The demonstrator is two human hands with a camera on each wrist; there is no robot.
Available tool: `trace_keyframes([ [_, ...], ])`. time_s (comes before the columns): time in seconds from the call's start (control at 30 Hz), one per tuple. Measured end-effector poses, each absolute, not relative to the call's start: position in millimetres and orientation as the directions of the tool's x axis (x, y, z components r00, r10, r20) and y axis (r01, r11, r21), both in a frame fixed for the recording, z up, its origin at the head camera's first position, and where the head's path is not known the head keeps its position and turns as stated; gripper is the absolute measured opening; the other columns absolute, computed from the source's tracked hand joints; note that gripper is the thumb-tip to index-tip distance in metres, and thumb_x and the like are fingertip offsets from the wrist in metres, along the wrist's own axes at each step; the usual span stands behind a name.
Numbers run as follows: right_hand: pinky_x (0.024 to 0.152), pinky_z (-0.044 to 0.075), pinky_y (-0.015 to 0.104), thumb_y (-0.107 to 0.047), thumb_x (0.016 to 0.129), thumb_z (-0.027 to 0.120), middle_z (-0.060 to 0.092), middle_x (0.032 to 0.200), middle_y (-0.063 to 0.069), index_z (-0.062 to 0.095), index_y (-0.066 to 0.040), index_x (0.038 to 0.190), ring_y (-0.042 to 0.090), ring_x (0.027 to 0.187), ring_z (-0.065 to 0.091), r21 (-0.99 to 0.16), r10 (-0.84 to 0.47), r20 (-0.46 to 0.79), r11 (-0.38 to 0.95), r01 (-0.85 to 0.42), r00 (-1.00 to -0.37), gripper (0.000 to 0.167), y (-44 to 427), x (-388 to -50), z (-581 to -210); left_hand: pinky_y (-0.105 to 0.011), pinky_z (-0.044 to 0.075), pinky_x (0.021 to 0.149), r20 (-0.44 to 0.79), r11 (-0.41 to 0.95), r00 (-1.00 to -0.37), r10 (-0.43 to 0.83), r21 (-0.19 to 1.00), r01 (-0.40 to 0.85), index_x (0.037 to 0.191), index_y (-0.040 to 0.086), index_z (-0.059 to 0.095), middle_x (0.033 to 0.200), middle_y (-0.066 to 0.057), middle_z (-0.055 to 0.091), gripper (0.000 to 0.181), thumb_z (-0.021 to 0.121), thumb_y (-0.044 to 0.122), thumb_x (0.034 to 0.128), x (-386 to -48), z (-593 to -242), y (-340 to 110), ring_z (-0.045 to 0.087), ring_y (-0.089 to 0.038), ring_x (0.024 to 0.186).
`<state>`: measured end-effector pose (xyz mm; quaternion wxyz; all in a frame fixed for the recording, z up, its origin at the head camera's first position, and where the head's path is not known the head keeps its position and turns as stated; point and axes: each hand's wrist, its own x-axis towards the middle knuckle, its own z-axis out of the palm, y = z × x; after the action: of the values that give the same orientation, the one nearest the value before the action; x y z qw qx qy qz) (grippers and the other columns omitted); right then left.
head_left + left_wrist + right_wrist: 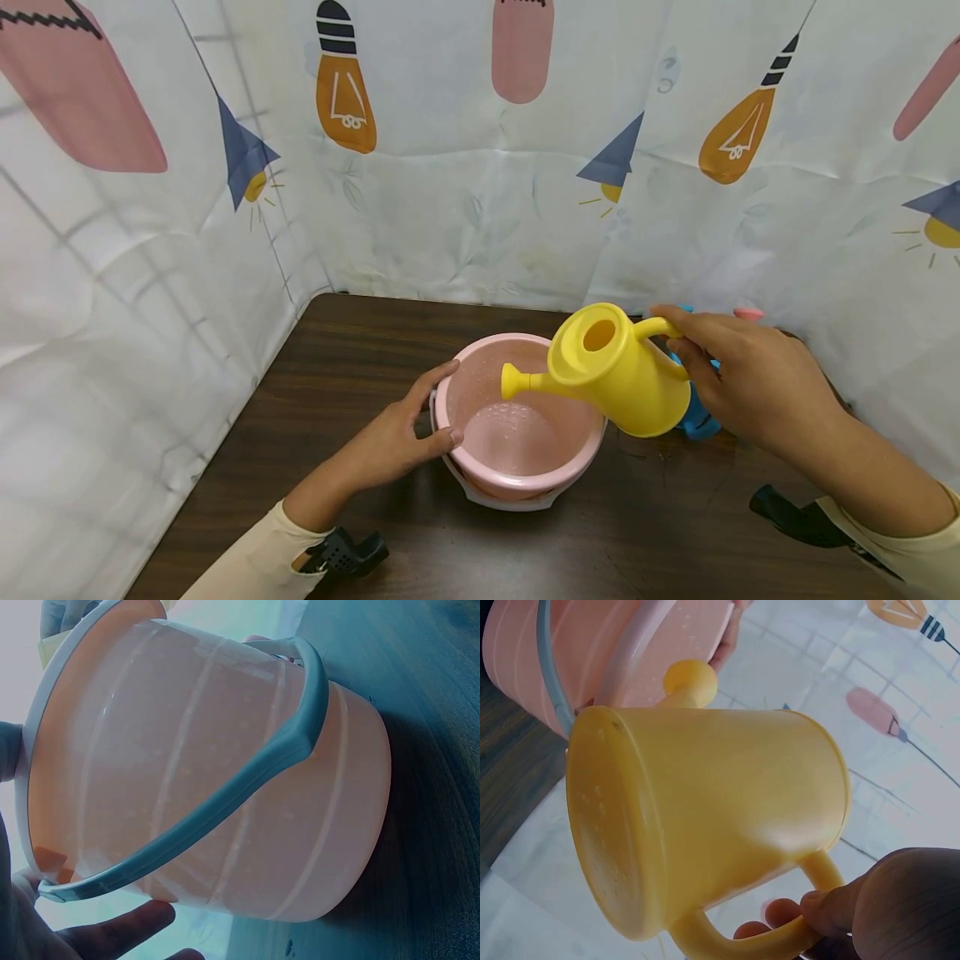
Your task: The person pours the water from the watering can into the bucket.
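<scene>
At a pink bucket (483, 379), right hand (753, 375) grips tilted yellow watering can (637, 387) (left hand (397, 435), spread, touches rim (517, 483))

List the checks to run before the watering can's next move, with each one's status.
1. Right hand holding the watering can by its handle: ok.
2. Spout over the opening of the bucket: ok.
3. Bucket upright on the table: ok.
4. Left hand touching the bucket's rim: ok.
5. Bucket handle hanging down, clear of the opening: ok.
6. Water left in the can: cannot tell.
</scene>
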<state>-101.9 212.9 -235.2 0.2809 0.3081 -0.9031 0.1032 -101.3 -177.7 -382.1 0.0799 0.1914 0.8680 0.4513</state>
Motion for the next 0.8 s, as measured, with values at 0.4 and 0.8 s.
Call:
trace_keyframes([
  [0.4, 0.047, 0.044, 0.039, -0.004, 0.085, 0.080, 0.072, 0.089, 0.000, 0.070, -0.011, 0.130, 0.017, 0.060, 0.055, -0.015, -0.494, 0.569, 0.793, -0.609, -0.657, 0.046, 212.1, -101.8, -234.7, -0.063, 0.041, 0.100, 0.036, 0.518, -0.916, 0.399, 0.816, 0.257, 0.160, 0.045, 0.019, 0.154, -0.016, 0.045, 0.083, 0.067, 0.050, 0.0936, -101.4, -383.3, -176.8, 0.054, -0.033, 0.127],
  [0.8, 0.048, 0.045, 0.038, -0.004, 0.085, 0.080, 0.073, 0.094, 0.001, 0.070, -0.010, 0.131, 0.016, 0.061, 0.058, -0.009, -0.503, 0.564, 0.789, -0.614, -0.655, 0.048, 211.1, -101.1, -234.6, -0.063, 0.042, 0.099, 0.026, 0.518, -0.917, 0.398, 0.819, 0.248, 0.160, 0.045, 0.018, 0.154, -0.017, 0.044, 0.083, 0.067, 0.050, 0.0935, -101.1, -383.1, -177.0, 0.053, -0.034, 0.128],
])
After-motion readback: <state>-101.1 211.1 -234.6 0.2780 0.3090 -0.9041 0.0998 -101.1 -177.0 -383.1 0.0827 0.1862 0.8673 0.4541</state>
